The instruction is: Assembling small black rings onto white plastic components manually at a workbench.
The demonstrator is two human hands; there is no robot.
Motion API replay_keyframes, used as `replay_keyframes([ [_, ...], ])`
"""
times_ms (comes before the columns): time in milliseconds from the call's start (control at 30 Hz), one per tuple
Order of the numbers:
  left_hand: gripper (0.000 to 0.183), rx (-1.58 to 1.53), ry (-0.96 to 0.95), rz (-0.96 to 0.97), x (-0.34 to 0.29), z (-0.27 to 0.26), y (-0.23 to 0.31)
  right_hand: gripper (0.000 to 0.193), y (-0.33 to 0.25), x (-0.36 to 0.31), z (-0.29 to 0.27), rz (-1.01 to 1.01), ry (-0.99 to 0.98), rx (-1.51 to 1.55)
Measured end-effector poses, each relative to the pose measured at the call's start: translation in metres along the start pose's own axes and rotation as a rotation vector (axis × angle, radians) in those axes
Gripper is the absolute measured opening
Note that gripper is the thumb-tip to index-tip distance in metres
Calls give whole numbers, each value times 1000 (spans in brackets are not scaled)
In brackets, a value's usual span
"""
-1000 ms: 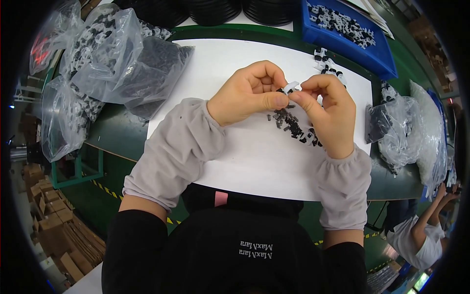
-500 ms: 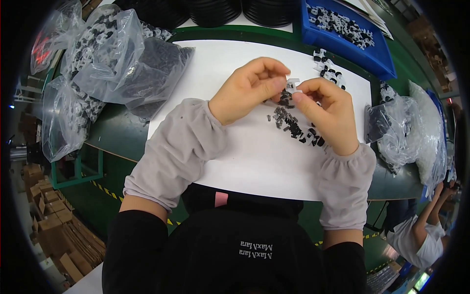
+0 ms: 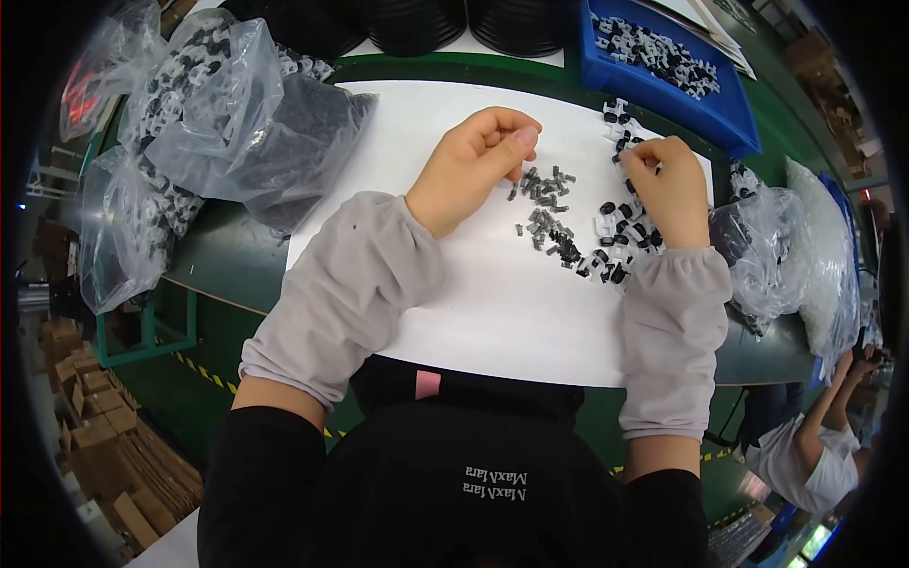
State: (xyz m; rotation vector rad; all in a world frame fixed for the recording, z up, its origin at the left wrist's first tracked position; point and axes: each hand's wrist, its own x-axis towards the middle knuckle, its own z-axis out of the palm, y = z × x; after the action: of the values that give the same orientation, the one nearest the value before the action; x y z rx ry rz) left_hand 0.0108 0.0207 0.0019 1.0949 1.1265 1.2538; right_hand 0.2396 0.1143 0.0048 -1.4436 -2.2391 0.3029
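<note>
A dark desk [image 3: 232, 257] lies under a white sheet [image 3: 492, 303]; a black top [image 3: 407, 454] fills 6 o'clock. Clear plastic bags [image 3: 232, 123] of parts bulge at 10 o'clock; a blue tray [image 3: 663, 106] sits between 1 and 2.

The left hand [image 3: 471, 170], near 12 o'clock, has thumb and fingertips drawn together; the right hand [image 3: 674, 194], at 2, curls its fingertips near black-and-white roller pieces [image 3: 617, 114]. Whether either grip holds anything, I cannot tell. More pieces pile at the right hand's 8 o'clock, small grey pegs [image 3: 545, 225] towards 9.

Such small parts probably handle best pinched singly by the fingertips.

Pale inverted lettering [image 3: 502, 474] marks the top; bags and tray show no legible label.
</note>
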Motion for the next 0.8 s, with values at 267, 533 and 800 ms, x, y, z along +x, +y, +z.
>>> replay_keyframes([
  [267, 25, -9, -4, 14, 2, -1, -6, 21, -8, -13, 7, -125, 87, -217],
  [533, 27, 92, -59, -29, 0, 3, -4, 21, -29, -15, 5, -363, 118, -14],
  [800, 24, 49, -31, -75, -2, 4, 1, 23, -40, -16, 11, -499, 44, 285],
])
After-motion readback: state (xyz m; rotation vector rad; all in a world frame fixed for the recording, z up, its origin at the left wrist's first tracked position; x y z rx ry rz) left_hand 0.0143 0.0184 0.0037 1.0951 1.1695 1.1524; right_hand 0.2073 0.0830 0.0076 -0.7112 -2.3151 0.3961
